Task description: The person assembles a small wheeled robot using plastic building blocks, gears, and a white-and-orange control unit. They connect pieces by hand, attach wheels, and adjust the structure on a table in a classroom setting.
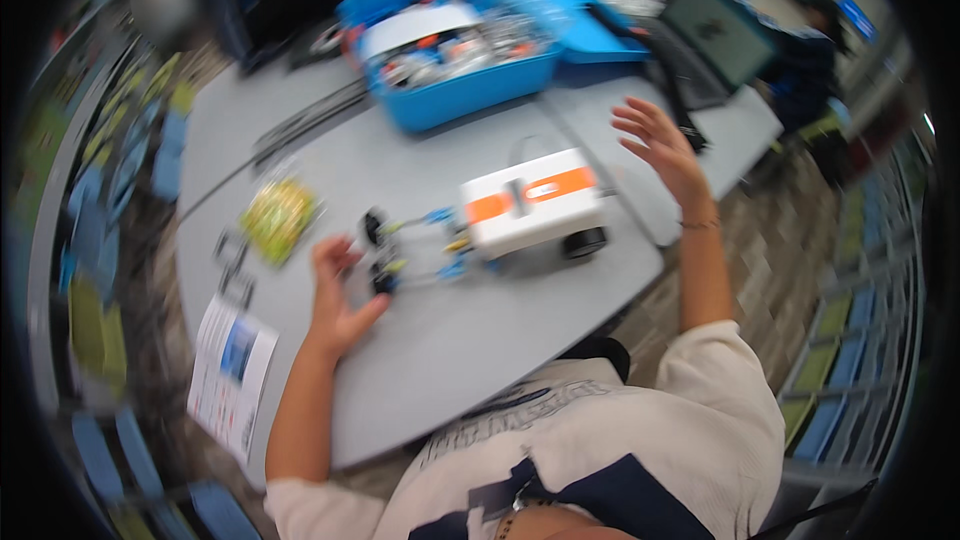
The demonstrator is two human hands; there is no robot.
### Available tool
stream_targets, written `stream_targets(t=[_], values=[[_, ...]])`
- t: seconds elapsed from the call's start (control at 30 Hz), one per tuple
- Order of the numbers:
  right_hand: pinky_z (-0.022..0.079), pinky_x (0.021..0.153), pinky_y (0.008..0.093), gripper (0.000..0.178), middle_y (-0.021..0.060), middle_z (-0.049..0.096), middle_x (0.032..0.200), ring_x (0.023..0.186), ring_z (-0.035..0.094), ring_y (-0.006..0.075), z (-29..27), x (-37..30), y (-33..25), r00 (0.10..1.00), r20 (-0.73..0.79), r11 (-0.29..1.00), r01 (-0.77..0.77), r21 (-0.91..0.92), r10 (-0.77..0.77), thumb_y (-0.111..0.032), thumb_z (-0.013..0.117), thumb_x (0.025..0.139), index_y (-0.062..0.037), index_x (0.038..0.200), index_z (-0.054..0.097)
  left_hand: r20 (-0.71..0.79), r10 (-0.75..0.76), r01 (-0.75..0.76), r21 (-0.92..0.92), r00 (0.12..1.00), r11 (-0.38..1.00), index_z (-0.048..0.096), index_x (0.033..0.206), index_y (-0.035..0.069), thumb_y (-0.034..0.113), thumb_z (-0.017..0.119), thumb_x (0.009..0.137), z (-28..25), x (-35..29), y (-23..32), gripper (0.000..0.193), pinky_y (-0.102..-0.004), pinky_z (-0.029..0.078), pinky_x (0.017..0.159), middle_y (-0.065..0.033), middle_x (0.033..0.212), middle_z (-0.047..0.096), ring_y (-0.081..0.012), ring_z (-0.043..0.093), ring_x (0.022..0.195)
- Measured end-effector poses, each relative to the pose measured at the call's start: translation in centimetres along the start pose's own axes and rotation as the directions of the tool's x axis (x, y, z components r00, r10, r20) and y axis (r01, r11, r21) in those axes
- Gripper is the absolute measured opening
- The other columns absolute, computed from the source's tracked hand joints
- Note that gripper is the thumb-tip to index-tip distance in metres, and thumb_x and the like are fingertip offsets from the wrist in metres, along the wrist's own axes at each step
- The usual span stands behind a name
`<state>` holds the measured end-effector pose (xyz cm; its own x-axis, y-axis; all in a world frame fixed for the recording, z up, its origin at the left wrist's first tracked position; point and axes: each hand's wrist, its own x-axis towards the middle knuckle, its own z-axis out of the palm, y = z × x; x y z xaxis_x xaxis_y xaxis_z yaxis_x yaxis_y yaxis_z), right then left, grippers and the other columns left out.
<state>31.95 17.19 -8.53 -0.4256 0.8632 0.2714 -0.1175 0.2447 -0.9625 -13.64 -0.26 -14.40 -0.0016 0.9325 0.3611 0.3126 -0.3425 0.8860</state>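
On the grey table sits a small wheeled model vehicle with a white and orange box body (530,208). A frame of blue and yellow pieces joins the body to a pair of black wheels (378,250) on its left. My left hand (338,290) is beside those wheels, thumb and fingers apart, with nothing in it. Whether its fingertips touch the wheels, I cannot tell. Raised to the right of the body, my right hand (662,152) has its fingers spread and holds nothing. A black wheel (584,242) shows under the body's near right corner.
A bag of yellow-green pieces (279,217) and a printed sheet (232,372) lie at the left. Behind the model stands an open blue bin (470,90) full of parts. A laptop (715,40) is at the back right. People sit beyond the table.
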Motion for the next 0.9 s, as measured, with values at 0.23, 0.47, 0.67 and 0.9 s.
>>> stream_targets(t=[0.23,0.47,0.67,0.9], values=[[0.040,0.095,0.0411,0.040,0.0103,0.058,0.115,0.112,0.050,0.0296,-11.6,1.2,7.6,0.654,-0.571,0.272,-0.508,-0.817,-0.495,-0.026,0.068,0.077,-0.0079,0.112,0.059,0.072,0.021,-0.031,0.139,0.997,0.990,0.040,0.118,0.003,0.025,0.075,0.065,0.3,0.5,0.1,0.067,-0.0365,0.038,0.095,-0.0099,0.112,0.036,-0.0226,0.043,0.103],[0.039,0.092,0.0441,0.039,0.0033,0.060,0.122,0.114,0.051,0.0245,-18.1,3.0,6.8,0.397,-0.829,0.311,-0.791,-0.526,-0.394,-0.038,0.055,0.085,-0.0165,0.117,0.062,0.127,-0.045,0.037,0.059,0.991,0.998,0.043,0.110,-0.001,0.036,0.068,0.077,0.4,0.6,0.2,0.055,-0.0315,0.037,0.091,-0.0085,0.103,0.040,-0.0185,0.044,0.098],[0.039,0.095,0.0413,0.038,0.0057,0.067,0.111,0.111,0.056,0.0237,-20.5,3.5,6.6,0.479,-0.869,0.427,-0.766,-0.482,-0.123,-0.042,0.053,0.086,-0.0205,0.114,0.067,0.091,-0.074,0.068,0.063,0.993,0.996,0.049,0.103,-0.002,0.056,0.060,0.084,0.6,0.7,0.6,0.062,-0.0279,0.040,0.079,-0.0062,0.093,0.046,-0.0153,0.049,0.087],[0.041,0.094,0.0399,0.042,0.0084,0.063,0.117,0.112,0.057,0.0244,-20.1,3.8,6.1,0.570,-0.817,0.299,-0.767,-0.568,-0.089,-0.046,0.048,0.089,-0.0219,0.120,0.064,0.089,-0.119,0.122,-0.026,0.989,0.992,0.053,0.114,-0.004,0.038,0.053,0.094,-0.6,-0.7,-1.3,0.047,-0.0350,0.044,0.086,-0.0103,0.108,0.055,-0.0202,0.053,0.096]])
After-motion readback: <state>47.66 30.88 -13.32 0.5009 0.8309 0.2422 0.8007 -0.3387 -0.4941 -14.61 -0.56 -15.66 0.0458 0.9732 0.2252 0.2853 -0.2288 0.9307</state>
